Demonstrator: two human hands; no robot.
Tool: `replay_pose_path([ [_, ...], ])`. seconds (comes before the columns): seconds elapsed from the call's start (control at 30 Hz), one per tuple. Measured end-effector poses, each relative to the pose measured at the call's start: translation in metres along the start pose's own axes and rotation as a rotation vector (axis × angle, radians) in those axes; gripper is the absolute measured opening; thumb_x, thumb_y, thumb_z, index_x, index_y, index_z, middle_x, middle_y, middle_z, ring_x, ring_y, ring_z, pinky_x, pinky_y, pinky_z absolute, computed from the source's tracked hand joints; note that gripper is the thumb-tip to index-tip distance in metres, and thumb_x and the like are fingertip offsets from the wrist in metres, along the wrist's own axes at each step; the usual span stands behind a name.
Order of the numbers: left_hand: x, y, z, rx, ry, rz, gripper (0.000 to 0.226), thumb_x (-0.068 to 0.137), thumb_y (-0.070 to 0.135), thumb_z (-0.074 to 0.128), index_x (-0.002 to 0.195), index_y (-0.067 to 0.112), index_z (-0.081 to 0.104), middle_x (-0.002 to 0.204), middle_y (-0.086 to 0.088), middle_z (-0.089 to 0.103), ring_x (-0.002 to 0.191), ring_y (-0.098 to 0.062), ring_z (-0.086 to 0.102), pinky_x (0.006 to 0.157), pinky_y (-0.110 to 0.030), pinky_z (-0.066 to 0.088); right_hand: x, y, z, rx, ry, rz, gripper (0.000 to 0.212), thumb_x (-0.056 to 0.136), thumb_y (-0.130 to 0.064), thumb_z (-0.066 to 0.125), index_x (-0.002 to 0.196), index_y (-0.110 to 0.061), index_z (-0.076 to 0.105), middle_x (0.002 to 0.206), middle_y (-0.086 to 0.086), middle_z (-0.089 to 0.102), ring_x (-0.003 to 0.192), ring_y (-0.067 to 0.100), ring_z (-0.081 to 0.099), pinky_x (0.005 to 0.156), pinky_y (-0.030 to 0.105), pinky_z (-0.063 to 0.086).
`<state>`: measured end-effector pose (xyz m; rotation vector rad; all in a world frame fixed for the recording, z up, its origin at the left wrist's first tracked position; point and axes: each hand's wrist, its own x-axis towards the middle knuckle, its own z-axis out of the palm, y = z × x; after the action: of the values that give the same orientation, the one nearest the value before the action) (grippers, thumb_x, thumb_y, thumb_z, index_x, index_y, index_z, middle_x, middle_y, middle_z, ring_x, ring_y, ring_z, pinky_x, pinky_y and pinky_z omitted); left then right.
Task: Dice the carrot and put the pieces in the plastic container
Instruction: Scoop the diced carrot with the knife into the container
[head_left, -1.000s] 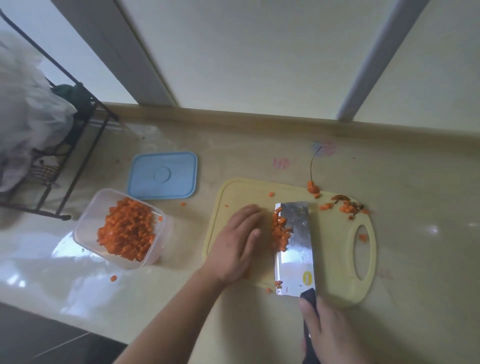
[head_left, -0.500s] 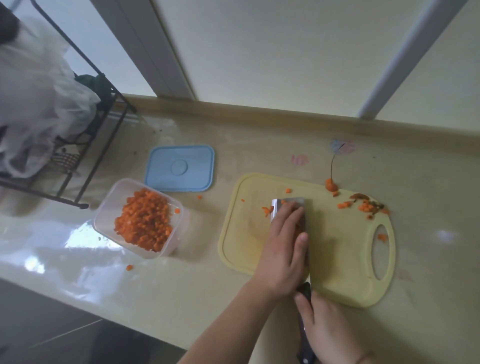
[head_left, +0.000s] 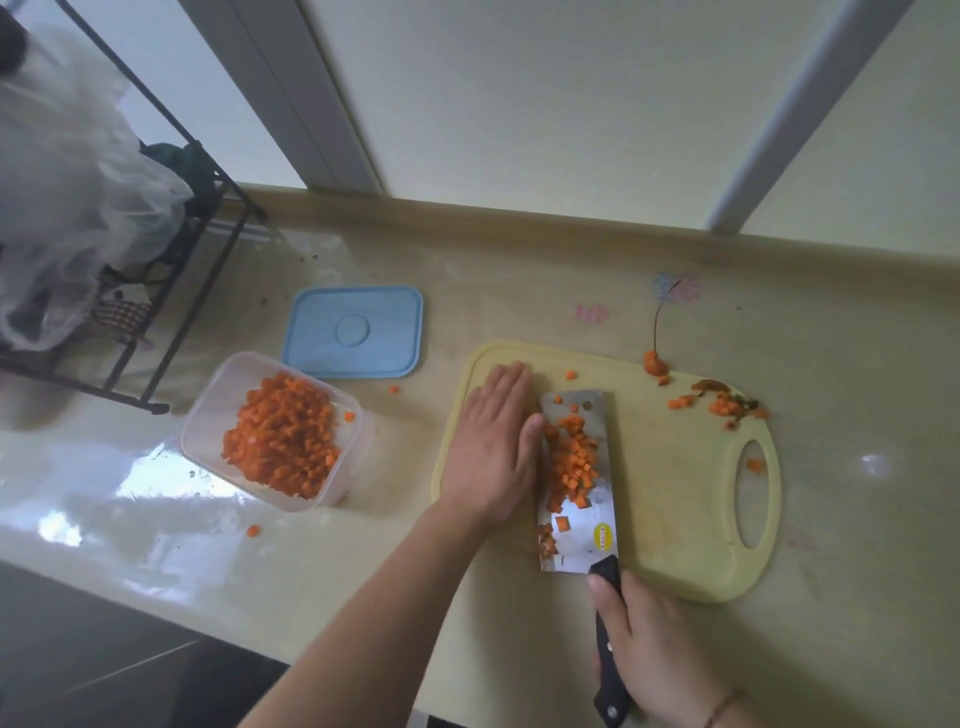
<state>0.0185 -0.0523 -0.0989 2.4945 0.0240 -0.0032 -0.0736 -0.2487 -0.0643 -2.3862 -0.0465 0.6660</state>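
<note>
Home kitchen. A glossy beige desk (head_left: 519, 270) runs under a window, carrying a yellow cutting board (head_left: 675, 493), a cleaver (head_left: 576, 488) loaded with diced carrot (head_left: 571, 457), a plastic container (head_left: 208, 415) and its blue lid (head_left: 353, 332). A black wire rack (head_left: 197, 291) stands at left.

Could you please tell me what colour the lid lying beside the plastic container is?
The lid is light blue, seen clearly in the head view.
</note>
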Motion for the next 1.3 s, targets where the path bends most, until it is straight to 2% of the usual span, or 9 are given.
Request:
replay_pose_path([
  [0.17, -0.024, 0.036, 0.012, -0.199, -0.019, -0.020, 0.075, 0.103, 0.061, 0.014, 0.155, 0.012, 0.036, 0.163, 0.002, 0.030, 0.151, -0.004, 0.015, 0.122, -0.016, 0.003, -0.002, -0.015, -0.010, 0.004, -0.033, 0.032, 0.051, 0.089, -0.072, 0.018, 0.075, -0.027, 0.039, 0.058, -0.004, 0.052, 0.061, -0.006, 0.057, 0.071, 0.019, 0.042],
  [0.3, -0.035, 0.056, 0.021, -0.423, -0.045, -0.065, 0.070, 0.104, 0.060, 0.022, 0.155, 0.014, 0.036, 0.163, 0.006, 0.027, 0.152, 0.001, 0.014, 0.126, -0.031, 0.015, 0.001, -0.005, -0.004, -0.127, 0.079, -0.031, 0.057, 0.089, -0.065, 0.022, 0.097, -0.024, 0.061, 0.098, 0.001, 0.071, 0.097, 0.011, 0.065, 0.074, 0.019, 0.035],
  [0.43, -0.038, 0.061, 0.018, -0.482, -0.064, -0.019, 0.072, 0.104, 0.061, 0.024, 0.154, 0.012, 0.040, 0.163, 0.002, 0.033, 0.153, -0.005, 0.018, 0.126, -0.037, 0.019, 0.001, 0.005, 0.002, -0.160, 0.023, 0.047, 0.079, 0.092, -0.071, 0.014, 0.082, -0.019, 0.073, 0.075, 0.003, 0.073, 0.070, 0.014, 0.068, 0.066, 0.023, 0.046],
  [0.53, -0.025, 0.050, 0.010, -0.474, -0.023, 0.071, 0.062, 0.106, 0.050, 0.031, 0.151, 0.008, 0.045, 0.161, -0.002, 0.037, 0.154, -0.011, 0.021, 0.126, -0.038, 0.020, -0.004, 0.008, -0.002, -0.205, 0.044, 0.020, 0.084, 0.096, -0.065, 0.013, 0.078, -0.011, 0.074, 0.070, 0.008, 0.072, 0.066, 0.025, 0.070, 0.082, 0.025, 0.045],
  [0.63, 0.008, 0.035, 0.000, -0.384, 0.004, 0.070, 0.058, 0.105, 0.045, 0.032, 0.150, 0.012, 0.048, 0.159, -0.001, 0.041, 0.153, -0.012, 0.023, 0.125, -0.042, 0.023, -0.009, 0.006, -0.011, -0.165, 0.122, -0.050, 0.075, 0.096, -0.063, 0.019, 0.079, -0.015, 0.073, 0.067, 0.001, 0.069, 0.062, 0.003, 0.062, 0.099, -0.004, 0.012],
  [0.73, 0.040, 0.022, -0.005, -0.164, -0.044, 0.085, 0.065, 0.103, 0.051, 0.025, 0.152, 0.013, 0.044, 0.160, -0.001, 0.039, 0.154, -0.016, 0.019, 0.125, -0.041, 0.018, -0.010, 0.006, -0.016, 0.052, 0.218, 0.094, 0.098, 0.071, -0.093, 0.004, 0.097, -0.024, 0.068, 0.076, -0.005, 0.057, 0.067, -0.021, 0.052, 0.079, -0.008, 0.029],
  [0.9, 0.046, 0.017, 0.001, -0.016, -0.150, 0.077, 0.075, 0.098, 0.057, 0.015, 0.154, 0.014, 0.040, 0.163, 0.000, 0.033, 0.155, -0.014, 0.013, 0.122, -0.020, -0.001, -0.003, 0.007, -0.026, 0.181, 0.034, 0.169, 0.048, 0.094, -0.061, 0.039, 0.102, -0.019, 0.060, 0.103, 0.006, 0.068, 0.067, -0.002, 0.056, 0.073, 0.006, 0.038],
  [1.13, 0.016, 0.050, 0.015, -0.262, -0.134, 0.014, 0.068, 0.101, 0.054, 0.022, 0.152, 0.014, 0.043, 0.160, 0.002, 0.038, 0.149, -0.003, 0.023, 0.123, -0.019, 0.008, 0.011, 0.004, -0.018, 0.128, -0.020, 0.189, 0.099, 0.045, -0.101, -0.008, 0.079, -0.025, 0.045, 0.077, -0.006, 0.053, 0.095, 0.023, 0.061, 0.075, 0.031, 0.038],
  [1.3, -0.004, 0.067, 0.022, -0.382, -0.164, 0.051, 0.064, 0.103, 0.052, 0.031, 0.153, 0.014, 0.041, 0.161, 0.003, 0.034, 0.151, -0.001, 0.020, 0.124, -0.023, 0.016, 0.015, 0.008, -0.020, 0.125, -0.060, 0.213, 0.143, 0.027, -0.101, -0.020, 0.111, -0.016, 0.059, 0.115, 0.009, 0.065, 0.117, 0.025, 0.057, 0.090, 0.033, 0.040],
])
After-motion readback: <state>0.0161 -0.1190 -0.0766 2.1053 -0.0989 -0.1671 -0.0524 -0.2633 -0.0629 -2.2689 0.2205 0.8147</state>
